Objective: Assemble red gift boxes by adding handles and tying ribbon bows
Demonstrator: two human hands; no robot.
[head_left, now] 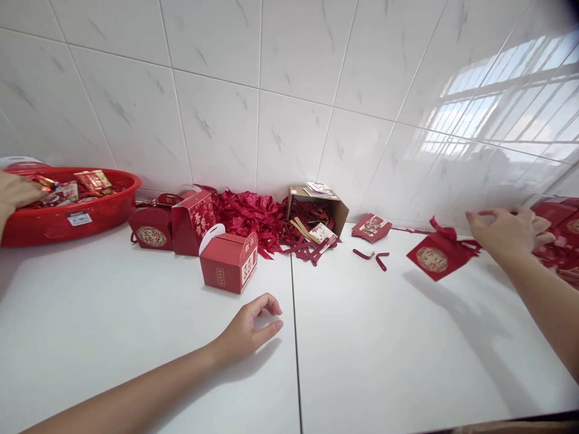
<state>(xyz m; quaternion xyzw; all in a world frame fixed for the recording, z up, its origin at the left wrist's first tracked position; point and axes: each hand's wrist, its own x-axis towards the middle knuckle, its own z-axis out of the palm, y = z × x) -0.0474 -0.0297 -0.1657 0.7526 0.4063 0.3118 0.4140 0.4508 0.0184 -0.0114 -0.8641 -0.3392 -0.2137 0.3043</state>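
My left hand rests low over the white tabletop, empty, its thumb and curled fingers apart. Just beyond it stands a small red gift box with a white handle and gold lettering. On the right, my right hand is raised with its fingers apart. Left of it is a red gift box with a ribbon bow, tilted, its shadow set off below it. One ribbon tail reaches close to the hand's edge; I see no grip on it.
Another person's hand reaches into a red basin of wrapped sweets. Red boxes, a ribbon heap, a cardboard box of straps and flat red cards line the tiled wall. More red boxes are at far right.
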